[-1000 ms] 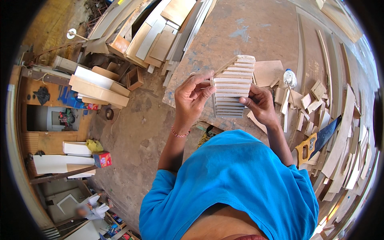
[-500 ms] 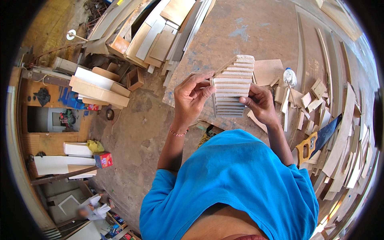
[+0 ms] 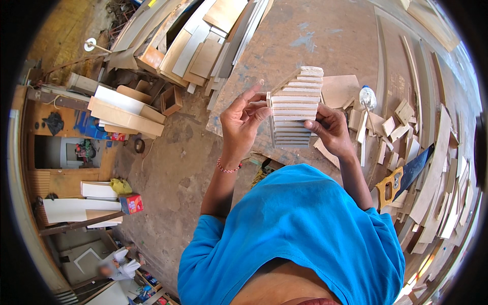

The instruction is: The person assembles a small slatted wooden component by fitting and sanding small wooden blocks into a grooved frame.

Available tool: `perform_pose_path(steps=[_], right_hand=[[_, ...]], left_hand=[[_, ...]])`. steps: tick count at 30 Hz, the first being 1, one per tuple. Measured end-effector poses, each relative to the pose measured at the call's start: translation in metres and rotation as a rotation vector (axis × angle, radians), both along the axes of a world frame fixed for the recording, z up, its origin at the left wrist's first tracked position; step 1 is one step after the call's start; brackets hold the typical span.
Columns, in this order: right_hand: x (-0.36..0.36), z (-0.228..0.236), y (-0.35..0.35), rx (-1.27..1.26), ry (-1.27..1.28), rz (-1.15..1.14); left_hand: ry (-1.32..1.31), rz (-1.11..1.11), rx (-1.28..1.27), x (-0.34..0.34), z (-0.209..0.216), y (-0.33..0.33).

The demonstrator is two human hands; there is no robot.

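A small piece of ridged wood (image 3: 296,105), built of pale parallel strips like a tiny staircase with a slanted upper left edge, is held up over the workbench's near edge. Its right side is gripped by my right hand (image 3: 331,131), thumb on the ridged face and fingers partly hidden behind. My left hand (image 3: 243,116) is at the opposite side, its index finger raised off the wood and the others loosely bent. The left thumb tip lies at or against the piece's left edge; contact is hard to tell.
On the brown workbench (image 3: 340,46) lies a square plywood piece (image 3: 339,91), with a clear bottle (image 3: 367,98) beside it. Wood offcuts (image 3: 401,114) and a handsaw (image 3: 404,178) with a yellow handle crowd the right. Boards (image 3: 198,51) are stacked far left; a person (image 3: 119,267) is at lower left.
My left index finger has lifted off the piece's upper left edge and now points upward. The piece has shifted very slightly upward, still in my right hand.
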State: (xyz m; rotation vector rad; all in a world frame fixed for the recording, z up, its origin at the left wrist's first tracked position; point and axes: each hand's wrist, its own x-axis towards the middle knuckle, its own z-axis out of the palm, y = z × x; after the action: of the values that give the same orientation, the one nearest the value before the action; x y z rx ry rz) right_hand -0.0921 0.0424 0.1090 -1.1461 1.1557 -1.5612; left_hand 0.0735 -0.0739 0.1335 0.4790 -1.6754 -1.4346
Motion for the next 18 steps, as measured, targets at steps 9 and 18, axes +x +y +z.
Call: perform_pose_path(steps=[9,18], right_hand=[[0.002,0.001,-0.004,0.012,-0.040,0.012],[-0.010,0.004,-0.018,0.067,-0.120,-0.054]], left_hand=[[-0.069,0.030,-0.007,0.001,0.001,-0.003],[0.031,-0.098,0.331,-0.001,-0.020,-0.013]])
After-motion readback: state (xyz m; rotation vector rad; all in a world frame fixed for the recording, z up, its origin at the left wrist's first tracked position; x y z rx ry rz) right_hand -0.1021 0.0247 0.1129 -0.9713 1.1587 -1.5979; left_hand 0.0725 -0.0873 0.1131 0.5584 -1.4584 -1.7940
